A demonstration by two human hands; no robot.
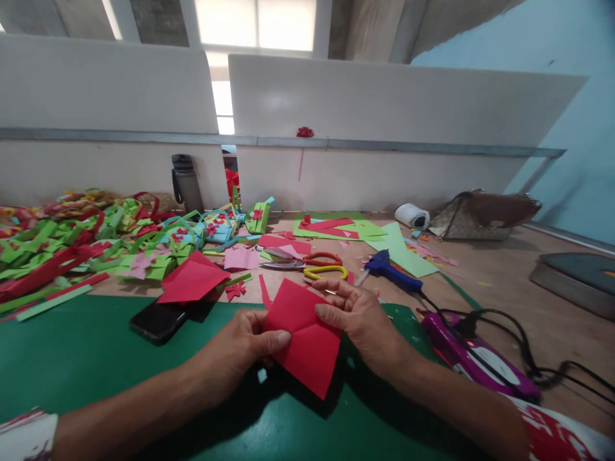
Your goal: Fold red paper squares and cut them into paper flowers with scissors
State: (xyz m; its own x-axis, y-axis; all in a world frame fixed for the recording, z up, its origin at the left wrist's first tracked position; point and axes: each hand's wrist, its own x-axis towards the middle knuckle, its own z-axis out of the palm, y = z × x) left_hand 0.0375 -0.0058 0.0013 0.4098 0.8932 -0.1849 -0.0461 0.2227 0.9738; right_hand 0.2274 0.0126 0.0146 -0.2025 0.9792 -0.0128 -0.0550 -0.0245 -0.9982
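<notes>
Both hands are gripping a folded red paper sheet (303, 338) just above the green cutting mat (86, 358), in the lower middle of the head view. The left hand (247, 349) is pinching the sheet's 9 o'clock edge, thumb lying on top. The right hand (358, 314) is closing on the 2 o'clock corner, fingers curling over the upper edge. A crease is running across the sheet between the two grips. At 10 o'clock from the sheet a black phone (156, 320) is lying on the mat, with another red folded paper (192, 278) just beyond it. At 12 o'clock, yellow-handled scissors (324, 271) are resting on the table. At 2 o'clock a blue glue gun (390, 269) is lying near the right hand.
</notes>
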